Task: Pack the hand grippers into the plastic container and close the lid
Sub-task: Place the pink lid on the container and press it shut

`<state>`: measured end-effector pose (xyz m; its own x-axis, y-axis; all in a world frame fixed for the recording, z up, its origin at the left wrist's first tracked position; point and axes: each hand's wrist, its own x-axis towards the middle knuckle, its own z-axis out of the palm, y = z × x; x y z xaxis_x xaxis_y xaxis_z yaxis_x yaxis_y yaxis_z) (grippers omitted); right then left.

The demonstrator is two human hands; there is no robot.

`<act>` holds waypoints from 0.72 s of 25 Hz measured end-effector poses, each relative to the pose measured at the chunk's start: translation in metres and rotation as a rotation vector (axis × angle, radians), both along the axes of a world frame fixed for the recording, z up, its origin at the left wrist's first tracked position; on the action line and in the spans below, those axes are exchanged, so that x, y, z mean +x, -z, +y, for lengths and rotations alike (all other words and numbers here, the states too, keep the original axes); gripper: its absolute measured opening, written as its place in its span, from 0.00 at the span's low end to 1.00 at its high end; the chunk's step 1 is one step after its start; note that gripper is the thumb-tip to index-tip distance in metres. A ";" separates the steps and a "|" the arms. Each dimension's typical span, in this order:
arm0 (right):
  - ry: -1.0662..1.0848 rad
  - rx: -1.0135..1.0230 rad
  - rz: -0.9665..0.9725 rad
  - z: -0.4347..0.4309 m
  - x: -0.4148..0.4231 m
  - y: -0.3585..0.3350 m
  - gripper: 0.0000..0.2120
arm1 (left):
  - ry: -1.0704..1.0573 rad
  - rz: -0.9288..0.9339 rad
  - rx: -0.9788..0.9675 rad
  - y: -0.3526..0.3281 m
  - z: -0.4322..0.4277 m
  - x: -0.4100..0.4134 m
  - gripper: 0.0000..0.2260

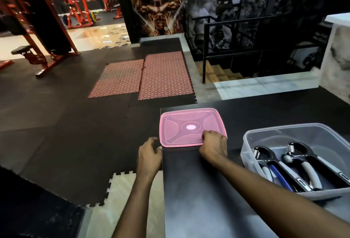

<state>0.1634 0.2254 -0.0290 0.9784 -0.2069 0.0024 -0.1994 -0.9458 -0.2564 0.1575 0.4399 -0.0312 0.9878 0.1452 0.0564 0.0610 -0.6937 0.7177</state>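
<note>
A pink translucent lid lies flat at the left end of the black table. My right hand rests on the lid's near right corner, fingers curled over its edge. My left hand hovers just off the table's left edge beside the lid's near left corner, fingers bent and touching nothing I can see. To the right stands a clear plastic container, open on top. Inside it lie several hand grippers with black handles, metal springs and grey or blue grips.
The table's left edge drops to a black foam floor with two red patterned mats. Red gym machines stand far left. A black railing guards a stairwell behind the table. A white marbled pillar rises at the right.
</note>
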 end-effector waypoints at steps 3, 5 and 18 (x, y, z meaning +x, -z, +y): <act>-0.046 0.021 -0.117 -0.005 0.001 0.014 0.12 | 0.023 0.033 -0.019 0.008 0.004 0.004 0.22; -0.083 0.068 -0.241 -0.007 0.007 0.012 0.12 | 0.035 0.033 -0.041 0.008 0.008 0.009 0.28; -0.233 0.455 -0.661 -0.082 0.021 -0.123 0.08 | 0.034 -0.553 -0.246 -0.089 -0.038 0.031 0.11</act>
<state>0.1844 0.1435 0.0943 0.8225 -0.1191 0.5561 0.3140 -0.7202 -0.6187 0.1883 0.4020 0.0575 0.8258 0.1880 0.5317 -0.3864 -0.4980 0.7763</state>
